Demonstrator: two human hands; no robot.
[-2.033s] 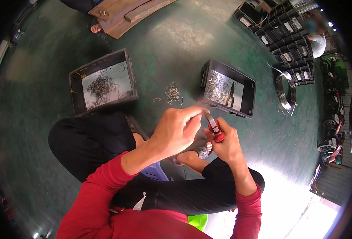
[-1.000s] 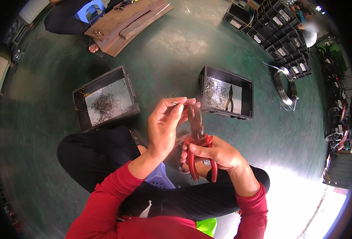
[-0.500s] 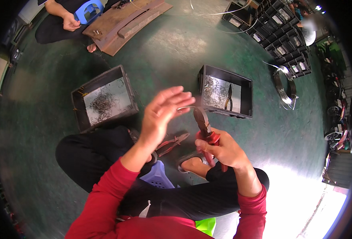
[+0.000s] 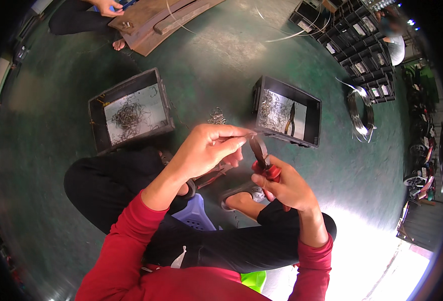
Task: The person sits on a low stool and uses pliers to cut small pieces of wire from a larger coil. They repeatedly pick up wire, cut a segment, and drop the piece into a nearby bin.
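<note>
My right hand (image 4: 292,188) is wrapped round red-handled pliers (image 4: 259,151), whose dark jaws point up and away from me. At the jaw tips, thumb and index finger of my left hand (image 4: 200,150) pinch a short piece of thin wire (image 4: 252,135), mostly hidden by the fingertips. Below that hand, a second pair of red-handled pliers (image 4: 209,177) lies on the floor, partly covered. Beyond my left fingers is a small heap of bent wire pieces (image 4: 216,116) on the floor.
A black crate (image 4: 168,110) with tangled wire pieces stands at left. Another black crate (image 4: 314,118), at right, holds wire pieces and dark pliers (image 4: 290,120). A wire coil (image 4: 360,114) and stacked crates (image 4: 359,55) are farther right. Another person's hand (image 4: 108,6) is near a wooden board (image 4: 149,22).
My left hand has gone from spread fingers to a pinch at the plier tips. The pliers stay in my right hand, almost in place. The view has tilted slightly.
</note>
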